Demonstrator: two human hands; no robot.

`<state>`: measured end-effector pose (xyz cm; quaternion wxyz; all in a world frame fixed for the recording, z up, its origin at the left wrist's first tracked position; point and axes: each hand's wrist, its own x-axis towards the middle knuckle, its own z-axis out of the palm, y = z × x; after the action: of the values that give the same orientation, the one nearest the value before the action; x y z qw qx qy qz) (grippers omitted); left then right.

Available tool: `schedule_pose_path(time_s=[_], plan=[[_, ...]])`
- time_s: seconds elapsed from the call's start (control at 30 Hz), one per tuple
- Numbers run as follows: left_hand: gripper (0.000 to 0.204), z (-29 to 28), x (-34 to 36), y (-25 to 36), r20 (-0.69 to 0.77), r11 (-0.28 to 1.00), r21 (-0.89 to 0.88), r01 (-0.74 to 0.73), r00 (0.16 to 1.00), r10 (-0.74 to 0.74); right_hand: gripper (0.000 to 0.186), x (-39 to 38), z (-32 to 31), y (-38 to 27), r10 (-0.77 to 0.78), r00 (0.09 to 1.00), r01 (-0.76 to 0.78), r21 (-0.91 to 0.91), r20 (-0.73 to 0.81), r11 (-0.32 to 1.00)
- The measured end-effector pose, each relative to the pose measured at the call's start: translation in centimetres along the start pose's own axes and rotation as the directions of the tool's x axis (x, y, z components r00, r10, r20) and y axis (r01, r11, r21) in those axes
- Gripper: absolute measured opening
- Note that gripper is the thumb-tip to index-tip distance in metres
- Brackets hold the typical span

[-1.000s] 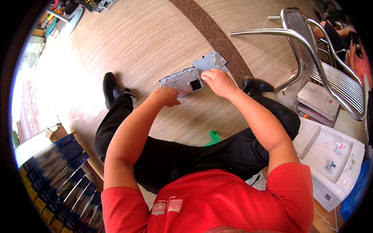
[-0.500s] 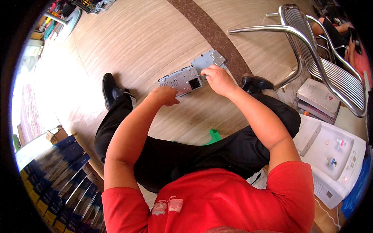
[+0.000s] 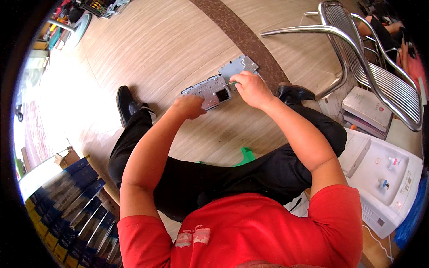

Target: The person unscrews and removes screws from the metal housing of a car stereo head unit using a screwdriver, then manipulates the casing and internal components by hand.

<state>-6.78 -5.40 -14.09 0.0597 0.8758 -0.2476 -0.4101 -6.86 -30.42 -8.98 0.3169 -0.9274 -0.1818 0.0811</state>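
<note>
On the floor between my feet lies a silver metal chassis (image 3: 210, 91), a flat slotted case with a dark square opening near its right end. A grey metal plate (image 3: 232, 68) with a stepped bracket sits just behind it, to the right. My left hand (image 3: 189, 106) grips the chassis at its near left end, fingers bent over the edge. Pinched in my right hand (image 3: 253, 89) is a small screwdriver (image 3: 229, 84), its thin shaft pointing left over the chassis near the dark opening. Whether the tip touches metal is too small to tell.
A steel bench (image 3: 357, 62) stands at the right, with a seated person's legs beyond. Below it are stacked books (image 3: 367, 107) and a white water dispenser (image 3: 384, 183). Boxed goods (image 3: 71, 205) fill the lower left. Something green (image 3: 246, 156) shows beneath my legs.
My right hand and the screwdriver have shifted slightly up and left over the chassis. My left hand has risen slightly, still on the chassis.
</note>
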Motion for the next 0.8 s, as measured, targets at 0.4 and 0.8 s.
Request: schedule_pose_path(time_s=[0.4, 0.8], plan=[[0.041, -1.9, -0.2, 1.9, -0.452, 0.929, -0.367, -0.052, 0.883, -0.129, 0.018, 0.5, -2.4, -3.6, 0.036, 0.998, -0.025, 0.175, -0.057, 0.984], [0.018, -2.1, 0.0, 0.9, -0.551, 0.913, -0.380, -0.148, 0.829, -0.095, 0.019, 1.2, -2.7, -4.5, 0.072, 0.994, -0.049, 0.256, -0.081, 0.965]])
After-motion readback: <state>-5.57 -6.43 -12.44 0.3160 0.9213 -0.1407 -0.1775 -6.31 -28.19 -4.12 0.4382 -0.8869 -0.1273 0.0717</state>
